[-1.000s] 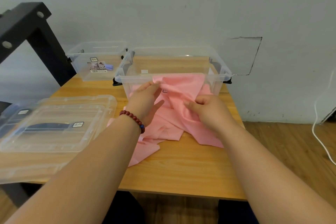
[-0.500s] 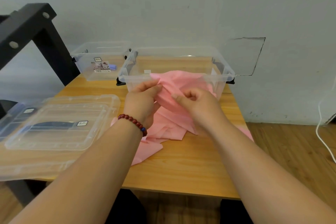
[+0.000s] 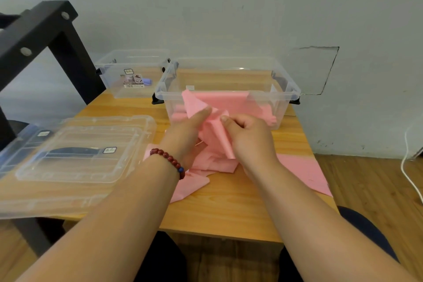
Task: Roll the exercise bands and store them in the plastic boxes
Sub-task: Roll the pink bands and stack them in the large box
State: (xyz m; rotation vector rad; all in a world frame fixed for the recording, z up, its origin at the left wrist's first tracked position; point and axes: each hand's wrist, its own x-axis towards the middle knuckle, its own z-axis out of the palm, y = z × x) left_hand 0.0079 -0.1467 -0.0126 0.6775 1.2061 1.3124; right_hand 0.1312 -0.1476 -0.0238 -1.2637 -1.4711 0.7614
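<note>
A black metal frame (image 3: pixel 45 36) stands at the far left, with clear plastic lids (image 3: pixel 84 151) stacked beside it and a small clear plastic box (image 3: pixel 132 71) behind them by the wall. The left hand (image 3: pixel 185 135), a red bead bracelet (image 3: pixel 169 160) on its wrist, lays fairly straight fingers against the pink stretchy exercise band (image 3: pixel 219 103). Its thumb is hidden, so a pinch cannot be confirmed. The band is bunched on the table just in front of the large clear plastic box (image 3: pixel 293 91), with its raised part between the hands. The right hand (image 3: pixel 249 139) curls its fingers and pinches a fold. The band's length runs roughly left to right, one tail trailing over the table's right edge, nearer the right hand, which probably suits starting the roll. The wooden table (image 3: pixel 229 213) meets a pale wall. A white cable (image 3: pixel 409 167) lies on the wood floor.
</note>
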